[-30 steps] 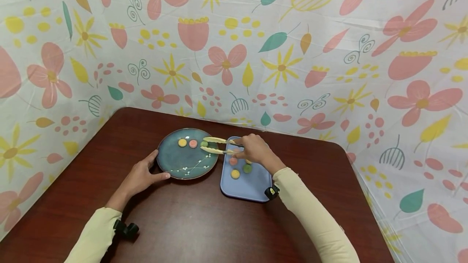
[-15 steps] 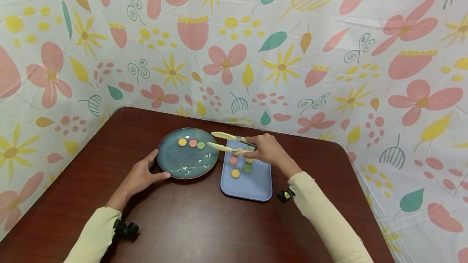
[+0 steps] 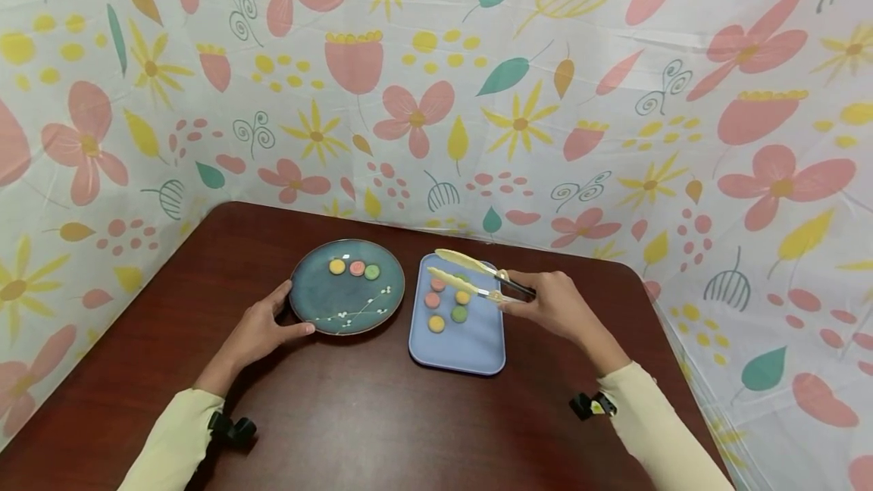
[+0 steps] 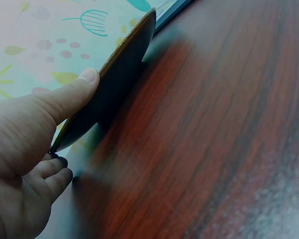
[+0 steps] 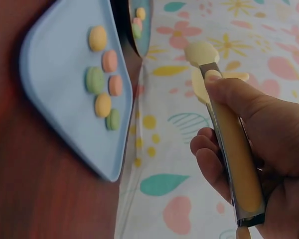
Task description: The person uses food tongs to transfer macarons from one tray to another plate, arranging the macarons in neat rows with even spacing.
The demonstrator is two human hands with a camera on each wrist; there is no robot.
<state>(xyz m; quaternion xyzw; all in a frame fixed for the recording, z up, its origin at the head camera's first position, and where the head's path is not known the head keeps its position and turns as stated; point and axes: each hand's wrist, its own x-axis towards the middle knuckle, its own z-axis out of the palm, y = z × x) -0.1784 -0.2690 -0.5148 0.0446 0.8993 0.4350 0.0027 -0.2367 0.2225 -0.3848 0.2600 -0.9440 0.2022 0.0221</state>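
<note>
My left hand point(image 3: 261, 330) holds the near left rim of a round blue-green plate point(image 3: 334, 300), its thumb on the edge. On the plate lie a yellow macaron point(image 3: 337, 267), a pink macaron point(image 3: 358, 268) and a green macaron point(image 3: 371, 272) in a row. My right hand point(image 3: 558, 308) grips a pair of tongs point(image 5: 236, 159) with cream tips, thumb along one arm. The tongs hang spread above a blue tray point(image 3: 458, 351), with nothing between the tips. Several macarons sit in the tray, among them a yellow macaron point(image 3: 436, 323) and a green macaron point(image 3: 459, 314).
Plate and tray stand side by side, slightly apart, on a dark wooden table point(image 3: 327, 408). A flower-printed cloth point(image 3: 423, 97) hangs behind the table and along its sides.
The tongs let go of the green macaron, which stays on the plate beside the pink one. My right hand has drawn them rightward over the tray. The left hand keeps its place.
</note>
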